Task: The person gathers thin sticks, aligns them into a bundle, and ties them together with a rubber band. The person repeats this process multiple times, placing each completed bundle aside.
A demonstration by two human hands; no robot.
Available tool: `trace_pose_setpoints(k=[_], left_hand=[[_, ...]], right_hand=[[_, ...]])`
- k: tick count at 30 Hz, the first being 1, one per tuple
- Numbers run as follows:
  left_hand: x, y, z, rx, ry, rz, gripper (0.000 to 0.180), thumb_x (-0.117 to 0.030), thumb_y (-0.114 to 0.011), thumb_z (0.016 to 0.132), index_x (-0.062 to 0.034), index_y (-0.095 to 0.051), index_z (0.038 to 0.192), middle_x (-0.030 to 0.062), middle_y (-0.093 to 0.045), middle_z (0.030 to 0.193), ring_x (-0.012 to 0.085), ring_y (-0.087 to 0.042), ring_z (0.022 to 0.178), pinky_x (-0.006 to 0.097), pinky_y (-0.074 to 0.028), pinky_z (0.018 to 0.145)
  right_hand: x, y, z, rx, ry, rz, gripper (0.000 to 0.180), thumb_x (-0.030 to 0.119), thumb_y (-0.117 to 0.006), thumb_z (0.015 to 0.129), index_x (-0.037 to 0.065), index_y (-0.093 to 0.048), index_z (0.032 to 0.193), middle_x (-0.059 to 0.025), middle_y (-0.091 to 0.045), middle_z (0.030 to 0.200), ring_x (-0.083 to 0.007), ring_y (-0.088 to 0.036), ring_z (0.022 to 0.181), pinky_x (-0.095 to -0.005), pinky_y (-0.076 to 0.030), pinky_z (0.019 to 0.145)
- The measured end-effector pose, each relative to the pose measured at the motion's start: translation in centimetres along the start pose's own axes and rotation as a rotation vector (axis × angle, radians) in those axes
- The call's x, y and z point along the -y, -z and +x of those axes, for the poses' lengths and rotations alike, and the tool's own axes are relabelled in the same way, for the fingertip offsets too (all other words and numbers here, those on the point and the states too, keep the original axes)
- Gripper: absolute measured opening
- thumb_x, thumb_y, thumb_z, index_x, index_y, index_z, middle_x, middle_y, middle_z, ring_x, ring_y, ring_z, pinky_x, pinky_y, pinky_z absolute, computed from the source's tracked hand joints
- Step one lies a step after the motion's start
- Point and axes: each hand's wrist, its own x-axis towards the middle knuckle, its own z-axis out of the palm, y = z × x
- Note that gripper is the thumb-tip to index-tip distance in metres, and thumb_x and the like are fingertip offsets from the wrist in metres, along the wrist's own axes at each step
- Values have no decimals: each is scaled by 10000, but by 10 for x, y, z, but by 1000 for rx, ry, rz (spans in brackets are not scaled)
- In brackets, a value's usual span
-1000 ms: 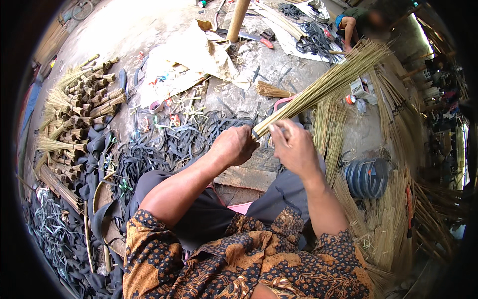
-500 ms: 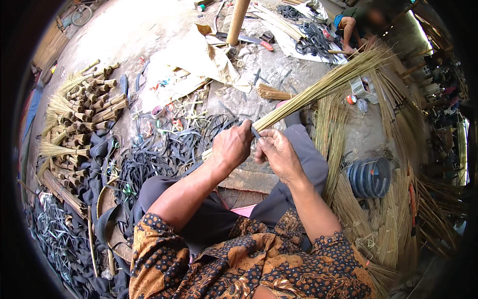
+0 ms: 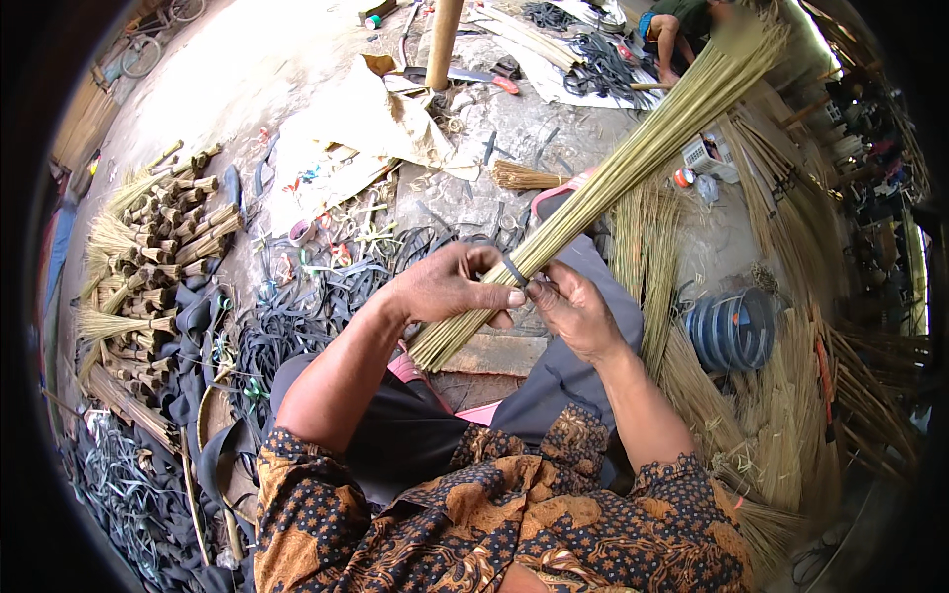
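Note:
A long bundle of thin yellow-green sticks (image 3: 618, 183) lies slanted across my lap, its butt end at the lower left and its fanned tips at the upper right. A dark rubber strip (image 3: 513, 270) circles it near the butt end. My left hand (image 3: 450, 287) grips the bundle from the left, its thumb across the front just below the strip and the fingers partly behind. On the other side, my right hand (image 3: 578, 314) pinches at the strip's right edge, thumb against the fingers. What lies between those fingertips is mostly hidden.
Short tied stick bundles (image 3: 163, 247) are piled at the left. Black rubber strips (image 3: 316, 306) lie tangled beside my left knee. Loose sticks (image 3: 647, 237) and a blue ribbed container (image 3: 732, 331) are at the right. A knife (image 3: 465, 76) lies beyond, near a wooden post (image 3: 444, 44). Another person (image 3: 667, 35) sits far right.
The bundle has swung steeper, its tips rising and its butt end now showing below my left hand. My left hand has turned, bringing its thumb forward, and the strip now shows across the bundle.

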Motion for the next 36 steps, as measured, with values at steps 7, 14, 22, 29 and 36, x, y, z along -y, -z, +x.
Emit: trace_pose_setpoints(k=[7,14,22,29,36], left_hand=[[0,-8,7,32,187,238,316,-156,-747,950,9,-570,1152,16,-631,735,191,-589,656,341,-521,640],[2,-8,6,-42,151,298,484,-168,-789,897,10,-566,1288,72,-674,873,201,-655,774,349,-548,728],[5,1,7,-484,-58,982,486,-455,-677,973,3,-584,1107,261,-711,910,469,-693,907,537,-538,762],[9,8,11,-527,15,924,513,-508,-635,995,-8,-620,1109,251,-706,864,460,-695,889,543,-528,753],[-9,6,3,-391,-67,229,438,-455,-627,1036,-22,-646,975,23,-617,735,129,-542,619,321,-452,585]], right_hand=[[-3,-6,15,-39,-169,72,389,240,-629,1066,-20,-588,1353,30,-635,953,-26,-521,765,-205,-435,682],[-9,-10,21,-44,-19,-1,335,265,-642,1063,-5,-619,1258,-14,-656,1045,-72,-571,948,-244,-474,837],[-3,-11,25,-99,-93,-159,252,241,-569,1093,0,-613,1153,26,-587,779,-37,-467,626,-213,-394,576],[37,-5,-4,-42,-169,-365,250,235,-586,1076,26,-614,943,13,-551,738,-55,-445,658,-267,-400,610],[46,10,-43,32,39,-478,177,157,-558,1070,31,-615,959,22,-537,747,-48,-462,685,-251,-390,605]])
